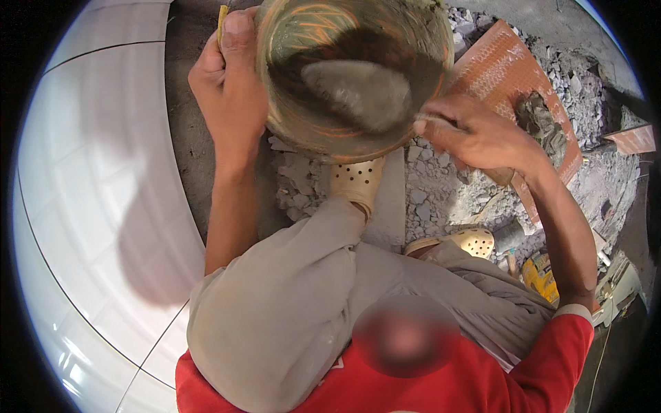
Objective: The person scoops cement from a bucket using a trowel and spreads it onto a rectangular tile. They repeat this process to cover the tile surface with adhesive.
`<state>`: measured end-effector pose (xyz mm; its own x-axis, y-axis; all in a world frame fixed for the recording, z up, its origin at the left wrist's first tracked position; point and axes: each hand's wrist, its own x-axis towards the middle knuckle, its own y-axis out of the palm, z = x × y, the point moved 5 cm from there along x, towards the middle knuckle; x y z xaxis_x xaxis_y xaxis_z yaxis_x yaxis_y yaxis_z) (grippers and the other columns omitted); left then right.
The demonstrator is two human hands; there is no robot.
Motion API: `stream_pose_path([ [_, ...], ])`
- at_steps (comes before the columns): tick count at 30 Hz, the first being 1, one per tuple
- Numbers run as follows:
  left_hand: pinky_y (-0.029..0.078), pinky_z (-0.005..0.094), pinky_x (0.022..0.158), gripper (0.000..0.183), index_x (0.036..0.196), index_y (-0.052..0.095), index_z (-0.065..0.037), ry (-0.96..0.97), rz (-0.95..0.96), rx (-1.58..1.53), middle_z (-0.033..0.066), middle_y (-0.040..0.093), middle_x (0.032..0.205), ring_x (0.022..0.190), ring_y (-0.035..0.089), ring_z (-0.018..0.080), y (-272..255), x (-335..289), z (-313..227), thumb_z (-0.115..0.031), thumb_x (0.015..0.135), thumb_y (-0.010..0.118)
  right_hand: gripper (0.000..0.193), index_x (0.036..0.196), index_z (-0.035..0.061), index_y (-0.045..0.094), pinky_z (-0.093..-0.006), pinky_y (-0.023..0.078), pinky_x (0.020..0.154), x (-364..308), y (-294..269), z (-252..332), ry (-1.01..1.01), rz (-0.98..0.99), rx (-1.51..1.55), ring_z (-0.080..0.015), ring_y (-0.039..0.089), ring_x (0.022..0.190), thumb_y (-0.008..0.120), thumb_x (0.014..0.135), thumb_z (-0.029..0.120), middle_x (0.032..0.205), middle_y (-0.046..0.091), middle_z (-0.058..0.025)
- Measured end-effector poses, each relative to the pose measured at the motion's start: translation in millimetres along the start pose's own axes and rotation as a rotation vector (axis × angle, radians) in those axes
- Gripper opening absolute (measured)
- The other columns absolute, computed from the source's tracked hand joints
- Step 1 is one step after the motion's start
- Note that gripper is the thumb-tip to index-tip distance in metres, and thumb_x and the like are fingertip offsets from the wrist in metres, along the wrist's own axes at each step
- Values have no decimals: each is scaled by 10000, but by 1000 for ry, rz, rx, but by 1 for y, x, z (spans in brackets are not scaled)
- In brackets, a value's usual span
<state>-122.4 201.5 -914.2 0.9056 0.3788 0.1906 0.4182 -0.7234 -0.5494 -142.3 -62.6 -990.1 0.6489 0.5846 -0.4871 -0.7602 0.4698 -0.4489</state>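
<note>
Nearby, pale glossy floor tiles [89, 186] fill the left side, while grey rubble [303, 186] spreads under and right of the raised bowl [413, 41], which hides part of the ground. Two terracotta-coloured slabs show on the right: a large one [509, 76] just beside the bowl, bearing a grey lump [540, 124], and a smaller one [633, 140] farther out. Two cream clogs [354, 182] and one yellow packet [540, 275] lie lower down. One mortar-smeared bowl tilts its open side toward the wearer, at upper centre. The left hand [231, 79] grips its left edge, fingers partly hidden; the right hand [475, 134], at the lower right rim, curls round a tan-handled tool [501, 176]. A grey shape [358, 93] inside is too blurred to identify.
</note>
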Motion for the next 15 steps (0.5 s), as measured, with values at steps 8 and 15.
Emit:
stream_pose_path([
  [8, 513, 294, 890, 478, 1207, 739, -13, -13, 322, -80, 42, 739, 1037, 960, 654, 128, 7, 25, 7, -426, 1082, 533, 573, 1402, -36, 492, -481, 458, 1070, 17, 0, 3, -26, -284, -250, -456, 584, 1222, 628, 911, 227, 1317, 596, -290],
  [15, 527, 274, 845, 483, 1196, 736, -1, -7, 458, -166, 39, 739, 1040, 927, 661, 114, 15, 36, 12, -424, 1083, 532, 498, 1299, -117, 493, -518, 557, 884, 42, 63, 39, -78, -138, -259, -486, 653, 1026, 608, 843, 44, 1201, 569, -306],
])
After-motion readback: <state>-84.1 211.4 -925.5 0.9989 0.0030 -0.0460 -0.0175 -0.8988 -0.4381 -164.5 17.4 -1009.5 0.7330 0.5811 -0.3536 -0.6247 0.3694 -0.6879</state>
